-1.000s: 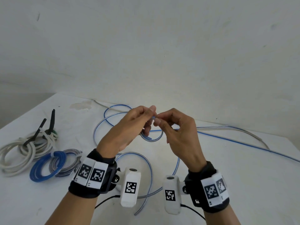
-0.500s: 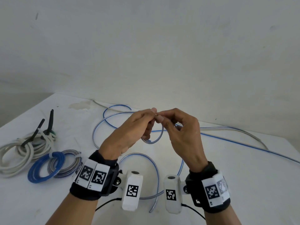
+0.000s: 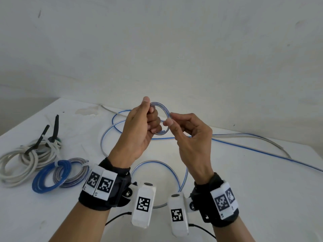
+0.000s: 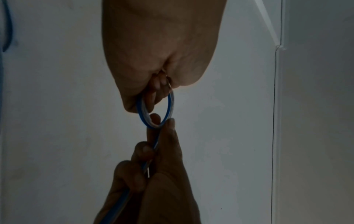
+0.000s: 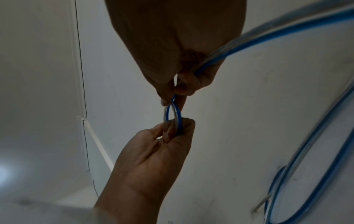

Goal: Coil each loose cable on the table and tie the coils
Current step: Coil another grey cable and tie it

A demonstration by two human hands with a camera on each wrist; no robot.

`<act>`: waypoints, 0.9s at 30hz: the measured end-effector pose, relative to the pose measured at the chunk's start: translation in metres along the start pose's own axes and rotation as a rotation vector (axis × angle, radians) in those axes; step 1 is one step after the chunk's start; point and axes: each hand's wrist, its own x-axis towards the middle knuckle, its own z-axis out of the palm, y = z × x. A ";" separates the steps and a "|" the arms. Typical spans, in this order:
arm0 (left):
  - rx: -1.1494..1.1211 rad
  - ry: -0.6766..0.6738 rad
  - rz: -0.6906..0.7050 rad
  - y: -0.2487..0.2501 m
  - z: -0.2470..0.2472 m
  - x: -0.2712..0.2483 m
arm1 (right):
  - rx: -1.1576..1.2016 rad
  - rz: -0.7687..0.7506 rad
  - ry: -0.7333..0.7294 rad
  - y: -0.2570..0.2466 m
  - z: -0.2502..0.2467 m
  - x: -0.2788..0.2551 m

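Above the table I hold a small loop at the end of the loose blue-and-clear cable. My left hand grips the loop's left side with thumb and curled fingers. At the loop's right side my right hand pinches the cable between thumb and forefinger. The left wrist view has the loop running from the left hand down to the right hand. In the right wrist view the right hand pinches the loop from above, and the left hand grips it below.
The rest of the cable lies in wide curves on the white table, trailing off right. At the left lie tied coils: white, blue, grey, with black prongs behind. A wall stands close behind.
Both hands have risen. The small loop, which hung below my fingertips, now stands above them and is larger. The slack curve on the table has drawn closer.
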 end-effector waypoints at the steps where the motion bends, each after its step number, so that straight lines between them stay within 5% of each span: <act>1: 0.002 -0.003 0.008 -0.001 0.001 0.000 | -0.008 -0.011 0.021 -0.001 0.001 -0.001; 11: -0.045 -0.146 -0.118 0.007 -0.001 -0.005 | -0.060 -0.067 -0.021 -0.009 -0.018 0.009; 18: 0.205 -0.263 -0.210 0.013 -0.003 -0.009 | -0.176 -0.115 -0.186 -0.016 -0.031 0.011; 27: 0.363 -0.372 -0.248 0.012 -0.011 -0.012 | -0.352 -0.293 -0.201 -0.011 -0.031 0.011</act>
